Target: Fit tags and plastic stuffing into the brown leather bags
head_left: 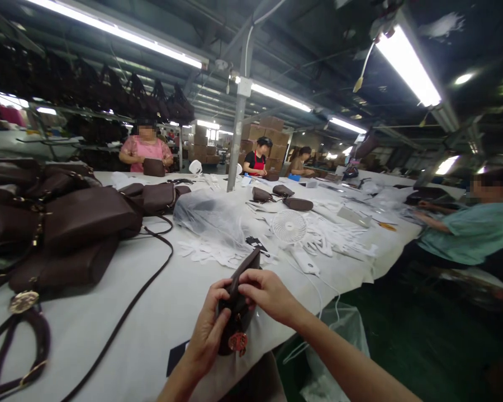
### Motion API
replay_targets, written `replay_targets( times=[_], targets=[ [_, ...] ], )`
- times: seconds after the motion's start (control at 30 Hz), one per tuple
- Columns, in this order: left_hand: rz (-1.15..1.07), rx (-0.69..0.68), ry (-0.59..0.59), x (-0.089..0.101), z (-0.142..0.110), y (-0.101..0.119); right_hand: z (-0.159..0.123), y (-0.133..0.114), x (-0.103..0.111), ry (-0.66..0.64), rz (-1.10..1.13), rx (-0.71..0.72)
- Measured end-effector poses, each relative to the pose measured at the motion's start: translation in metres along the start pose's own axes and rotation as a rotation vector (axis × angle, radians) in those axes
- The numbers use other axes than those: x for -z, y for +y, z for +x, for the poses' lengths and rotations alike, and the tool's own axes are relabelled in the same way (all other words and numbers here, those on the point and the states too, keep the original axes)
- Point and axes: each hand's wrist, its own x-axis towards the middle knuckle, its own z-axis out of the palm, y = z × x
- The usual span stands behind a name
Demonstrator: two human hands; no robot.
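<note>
I hold a small dark brown leather pouch point(240, 301) upright over the near edge of the white table point(151, 312). My left hand point(209, 329) grips its lower side, thumb against the front. My right hand point(266, 295) is closed over its upper edge, fingers pinching the open top. A round red-gold medallion point(237, 341) hangs from the pouch bottom.
A heap of brown handbags point(67, 229) with long straps point(121, 318) lies at the left. Ahead are a clear plastic bag point(212, 220), white paper pieces and a small white fan point(289, 226). Other people work across the table and at the right point(465, 229).
</note>
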Motion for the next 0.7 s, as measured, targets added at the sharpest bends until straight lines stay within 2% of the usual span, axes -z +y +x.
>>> replay_targets(
  times=[0.1,0.17,0.23,0.33,0.4,0.47,0.53,0.6,0.7],
  targets=[
    [0.002,0.005,0.031,-0.003,0.001,0.0,0.008,-0.011,0.012,-0.011,-0.363,0.201],
    [-0.013,0.011,0.053,-0.002,0.001,-0.001,0.011,-0.016,0.017,-0.053,-0.498,0.31],
    [-0.038,0.028,0.05,0.0,0.0,-0.005,0.01,-0.018,0.016,-0.156,-0.411,0.301],
    [-0.05,0.067,0.03,0.003,-0.005,-0.011,0.009,-0.014,0.007,-0.305,-0.062,0.154],
    [-0.023,0.059,0.057,0.0,-0.008,-0.013,0.01,-0.01,0.001,-0.281,0.111,0.049],
    [0.028,0.023,0.115,-0.006,-0.011,-0.014,0.011,-0.008,-0.004,-0.226,0.181,-0.013],
    [0.091,0.0,0.172,-0.012,-0.012,-0.015,0.012,-0.011,-0.009,-0.227,0.153,0.0],
    [0.135,0.0,0.235,-0.012,-0.011,-0.019,0.012,-0.018,-0.015,-0.283,0.029,0.086],
    [0.117,0.056,0.224,0.0,-0.005,-0.023,0.011,-0.036,-0.018,-0.302,-0.248,0.218]
  ],
)
